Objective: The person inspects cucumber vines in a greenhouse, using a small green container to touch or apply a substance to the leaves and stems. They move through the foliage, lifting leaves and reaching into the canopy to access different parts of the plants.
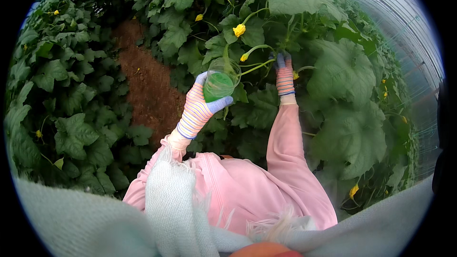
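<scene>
My left hand (200, 103), in a striped knit glove with blue fingertips, grips a clear cup (234, 69) holding bright green liquid (218, 84). The cup tilts, its mouth towards the vine. From the cup's rim a slender green stalk (257, 67) runs to the right, as far as my right hand (285, 73). That hand wears a matching glove and reaches into the leaves. Its fingertips are partly hidden there, so whether they pinch the stalk is unclear. Just above the stalk hangs a closed yellow flower (244, 57) on a curved stem.
Large-leaved vines (342, 67) rise ahead and to the right, with a yellow blossom (239, 30) higher up. A bare soil path (142, 82) runs between them and the leafy row (60, 114) on the left. Greenhouse film on ribs (403, 14) arches over the right side. My fringed scarf (171, 189) hangs in front.
</scene>
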Motion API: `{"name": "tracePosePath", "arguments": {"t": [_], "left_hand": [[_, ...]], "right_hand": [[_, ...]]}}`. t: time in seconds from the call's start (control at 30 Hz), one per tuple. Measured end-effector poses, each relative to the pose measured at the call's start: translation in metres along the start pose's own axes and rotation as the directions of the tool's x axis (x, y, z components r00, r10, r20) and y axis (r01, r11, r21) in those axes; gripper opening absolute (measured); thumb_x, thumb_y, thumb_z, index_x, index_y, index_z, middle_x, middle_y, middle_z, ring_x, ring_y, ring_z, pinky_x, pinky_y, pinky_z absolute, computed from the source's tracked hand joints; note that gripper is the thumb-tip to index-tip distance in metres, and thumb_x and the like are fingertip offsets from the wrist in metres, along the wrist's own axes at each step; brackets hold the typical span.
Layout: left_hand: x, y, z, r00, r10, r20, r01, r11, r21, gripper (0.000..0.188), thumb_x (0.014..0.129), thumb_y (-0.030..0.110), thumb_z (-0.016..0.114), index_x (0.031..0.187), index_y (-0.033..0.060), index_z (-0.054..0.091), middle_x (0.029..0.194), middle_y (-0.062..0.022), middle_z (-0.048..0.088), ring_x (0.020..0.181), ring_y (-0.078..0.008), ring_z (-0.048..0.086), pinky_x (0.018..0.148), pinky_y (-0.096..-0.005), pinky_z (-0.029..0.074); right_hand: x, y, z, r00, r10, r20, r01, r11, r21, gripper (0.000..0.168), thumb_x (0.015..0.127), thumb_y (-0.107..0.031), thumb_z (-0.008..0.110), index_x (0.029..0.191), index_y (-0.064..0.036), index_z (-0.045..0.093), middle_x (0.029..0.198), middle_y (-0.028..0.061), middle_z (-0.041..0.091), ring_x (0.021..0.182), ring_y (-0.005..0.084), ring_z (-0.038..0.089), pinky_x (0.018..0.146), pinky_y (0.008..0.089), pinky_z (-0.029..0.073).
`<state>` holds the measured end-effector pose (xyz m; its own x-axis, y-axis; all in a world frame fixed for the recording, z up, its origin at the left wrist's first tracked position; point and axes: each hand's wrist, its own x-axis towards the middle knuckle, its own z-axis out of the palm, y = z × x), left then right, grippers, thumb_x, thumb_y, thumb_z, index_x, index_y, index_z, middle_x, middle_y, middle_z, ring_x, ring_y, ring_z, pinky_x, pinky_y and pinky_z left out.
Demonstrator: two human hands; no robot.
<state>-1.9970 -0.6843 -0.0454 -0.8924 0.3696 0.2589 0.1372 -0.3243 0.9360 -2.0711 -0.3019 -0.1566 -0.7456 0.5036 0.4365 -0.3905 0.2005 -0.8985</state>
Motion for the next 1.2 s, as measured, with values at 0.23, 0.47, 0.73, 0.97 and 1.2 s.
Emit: {"name": "tracePosePath", "arguments": {"t": [0.23, 0.47, 0.73, 0.97, 1.2], "left_hand": [[0.049, -0.053, 0.011, 0.998, -0.038, 0.050, 0.037, 0.999, 0.030, 0.064, 0.068, 0.010, 0.083, 0.123, 0.0054, 0.051, 0.108, -0.0052, 0.065, 0.098, -0.0120, 0.058, 0.090, -0.0287, 0.047], [0.080, -0.105, 0.001, 0.982, -0.171, 0.081, 0.164, 0.983, 0.085, 0.068, 0.067, 0.019, 0.085, 0.123, 0.0039, 0.050, 0.106, -0.0075, 0.066, 0.095, -0.0133, 0.060, 0.086, -0.0298, 0.049], [0.122, -0.097, -0.018, 0.967, -0.212, 0.144, 0.175, 0.957, 0.232, 0.062, 0.070, 0.017, 0.083, 0.122, 0.0023, 0.050, 0.107, -0.0063, 0.066, 0.094, -0.0119, 0.059, 0.085, -0.0285, 0.049], [0.152, -0.096, -0.019, 0.980, 0.005, 0.197, -0.128, 0.775, 0.618, 0.067, 0.066, 0.029, 0.084, 0.120, 0.0049, 0.053, 0.103, -0.0132, 0.066, 0.094, -0.0253, 0.065, 0.084, -0.0340, 0.051], [0.172, -0.069, 0.000, 0.927, 0.199, 0.317, -0.365, 0.665, 0.652, 0.067, 0.064, 0.035, 0.084, 0.118, 0.0084, 0.054, 0.111, -0.0148, 0.062, 0.099, -0.0342, 0.062, 0.085, -0.0382, 0.051]], "right_hand": [[-0.043, -0.098, 0.069, 0.987, 0.103, -0.126, -0.071, 0.970, 0.234, 0.029, 0.097, -0.027, 0.057, 0.115, -0.005, 0.059, 0.084, -0.0003, 0.059, 0.069, 0.0068, 0.049, 0.060, 0.0211, 0.039], [-0.061, -0.099, 0.062, 0.961, 0.125, -0.245, -0.101, 0.989, 0.111, 0.025, 0.095, -0.028, 0.059, 0.107, -0.006, 0.060, 0.081, -0.0021, 0.059, 0.065, 0.0052, 0.047, 0.056, 0.0204, 0.038], [-0.065, -0.136, 0.085, 0.935, 0.019, -0.354, -0.149, 0.927, -0.344, 0.035, 0.091, -0.017, 0.063, 0.119, 0.004, 0.060, 0.078, 0.0013, 0.062, 0.068, 0.0066, 0.049, 0.062, 0.0235, 0.043], [-0.058, -0.182, 0.118, 0.983, -0.085, -0.162, -0.061, 0.681, -0.729, 0.036, 0.088, -0.017, 0.065, 0.118, 0.003, 0.060, 0.087, 0.0208, 0.067, 0.074, 0.0266, 0.063, 0.071, 0.0322, 0.050], [-0.035, -0.187, 0.125, 0.992, 0.077, -0.096, -0.123, 0.571, -0.811, 0.038, 0.087, -0.021, 0.064, 0.120, -0.002, 0.060, 0.086, 0.0221, 0.068, 0.073, 0.0345, 0.066, 0.067, 0.0355, 0.052]]}}
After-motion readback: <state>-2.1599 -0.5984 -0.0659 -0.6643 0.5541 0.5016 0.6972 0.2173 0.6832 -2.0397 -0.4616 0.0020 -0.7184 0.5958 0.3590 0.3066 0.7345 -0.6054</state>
